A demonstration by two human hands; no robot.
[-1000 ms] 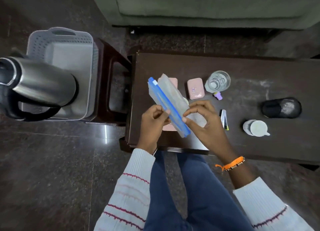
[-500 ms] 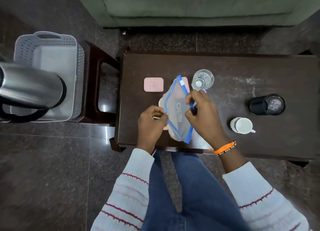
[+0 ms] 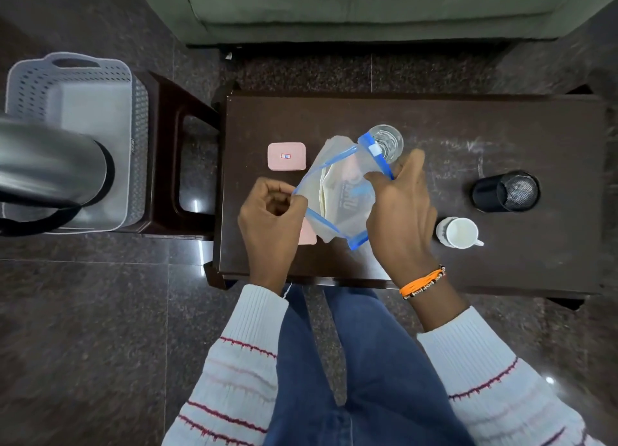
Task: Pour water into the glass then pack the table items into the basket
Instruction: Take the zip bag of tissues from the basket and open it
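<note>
Packing step under way: mid-frame, the left hand [image 3: 272,208] pinches one edge of the blue-trimmed zip pouch [image 3: 341,191] while the right hand [image 3: 401,211] grips the other, holding its mouth wide above the counter [image 3: 501,128]. Next, I'd say, small items go in. The glass [image 3: 388,141] stands just behind it; the basket [image 3: 77,88] waits upper left. Pouch lettering is unreadable.

The dark wooden table [image 3: 468,118] is left bare along its far edge and right end; passage rightward is obstructed by the white ceramic cup [image 3: 458,232] and black mesh cylinder [image 3: 506,191].
</note>
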